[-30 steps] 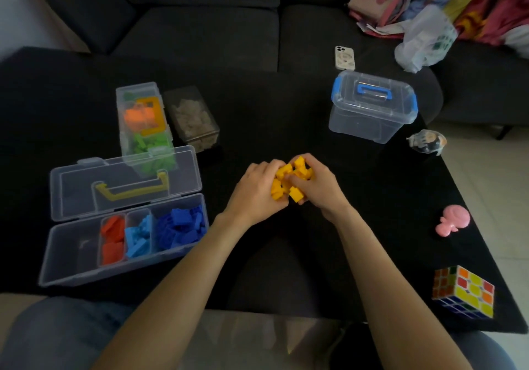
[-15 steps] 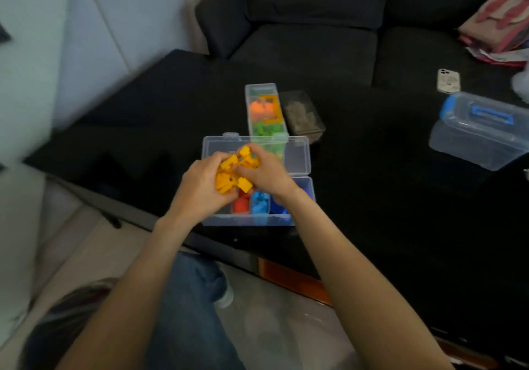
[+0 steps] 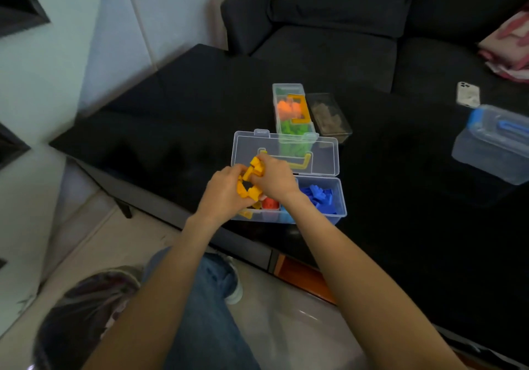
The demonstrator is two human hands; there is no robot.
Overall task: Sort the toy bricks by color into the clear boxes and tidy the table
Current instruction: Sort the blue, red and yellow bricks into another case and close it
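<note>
My left hand (image 3: 224,193) and my right hand (image 3: 274,179) together cup a bunch of yellow bricks (image 3: 250,179) over the left end of an open clear compartment box (image 3: 340,198). A few yellow bricks (image 3: 247,212) lie in its left compartment below my hands. The box also holds red bricks (image 3: 270,203) and blue bricks (image 3: 319,196). Its lid (image 3: 323,155), with a yellow handle, lies flat behind it. A second clear box (image 3: 292,112) behind holds orange and green bricks.
A small clear box of beige pieces (image 3: 330,116) stands beside the orange and green box. A blue-lidded tub (image 3: 492,143) and a phone (image 3: 468,94) are at the right. The black table (image 3: 171,129) ends near my knees; a dark sofa (image 3: 329,26) stands behind.
Both hands carried the yellow bricks from the table's middle to the left, over the open compartment box. My view swung left. Some yellow bricks now lie in the left compartment.
</note>
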